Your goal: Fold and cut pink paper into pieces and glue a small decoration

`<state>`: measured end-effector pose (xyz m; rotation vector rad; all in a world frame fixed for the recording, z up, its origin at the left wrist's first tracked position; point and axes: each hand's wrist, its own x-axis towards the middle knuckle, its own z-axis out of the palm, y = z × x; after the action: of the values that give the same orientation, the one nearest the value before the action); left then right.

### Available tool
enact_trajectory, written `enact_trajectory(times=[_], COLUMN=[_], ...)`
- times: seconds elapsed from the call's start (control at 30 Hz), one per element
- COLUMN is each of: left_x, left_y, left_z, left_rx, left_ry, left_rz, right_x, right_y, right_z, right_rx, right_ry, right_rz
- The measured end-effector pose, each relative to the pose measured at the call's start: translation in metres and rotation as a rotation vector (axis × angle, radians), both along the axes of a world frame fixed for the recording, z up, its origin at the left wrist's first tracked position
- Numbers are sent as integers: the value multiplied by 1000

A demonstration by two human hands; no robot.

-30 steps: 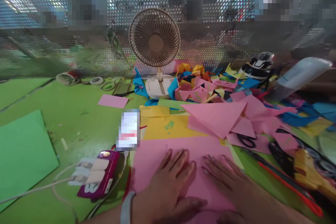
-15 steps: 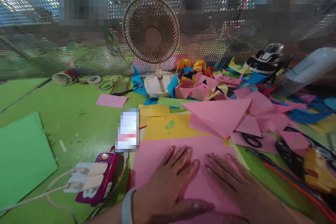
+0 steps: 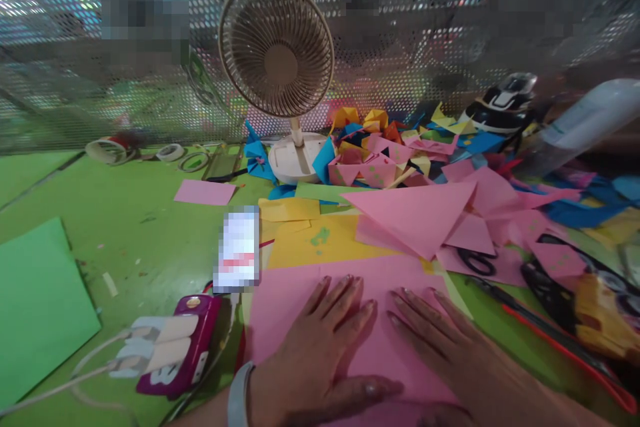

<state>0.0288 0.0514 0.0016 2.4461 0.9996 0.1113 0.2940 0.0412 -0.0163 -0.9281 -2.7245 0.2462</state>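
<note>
Flat on a sheet of pink paper (image 3: 280, 290) lies my left hand (image 3: 325, 340), its fingers stretched and its thumb pointing right. My right hand (image 3: 435, 340) rests palm down on the same sheet, fingers extended toward the upper left; its thumb is partly cut off at the bottom edge. Neither hand grips anything. Yellow paper (image 3: 320, 237) with green marks shows just beyond the pink sheet. A pink paper triangle (image 3: 415, 213) lies behind my right hand. The near end of the sheet is partly hidden under my hands.
A purple power strip (image 3: 200, 320) with plugged-in chargers and a phone (image 3: 237, 250) lie to the left. Green paper (image 3: 40, 313) is farther left. A fan (image 3: 280, 63) stands behind, beside piled folded paper (image 3: 370, 160). Scissors (image 3: 477, 261) and a red-edged black tool (image 3: 555, 340) lie right.
Both hands stay flat on the pink sheet, almost in the same place. The camera view has tilted and shifted slightly, so the fan appears higher and farther left.
</note>
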Motion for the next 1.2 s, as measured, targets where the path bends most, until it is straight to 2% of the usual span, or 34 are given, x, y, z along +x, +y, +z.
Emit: enact_trajectory(times=[0.7,0.93,1.07,1.2], left_x=[2,2,3,4], left_y=[1,0,2,4], left_z=[-4,-11,-16,-18], left_rx=[-3,60,155,254], left_ry=[56,73,89,87], left_rz=[13,17,2,-14], right_x=[2,5,5,5], right_y=[1,0,0,0], right_z=[-3,-4,-1,2], right_rx=[40,-104,-235,-299], right_ry=[-105,-119,-109,-108], right_rz=[34,21,-27,-36])
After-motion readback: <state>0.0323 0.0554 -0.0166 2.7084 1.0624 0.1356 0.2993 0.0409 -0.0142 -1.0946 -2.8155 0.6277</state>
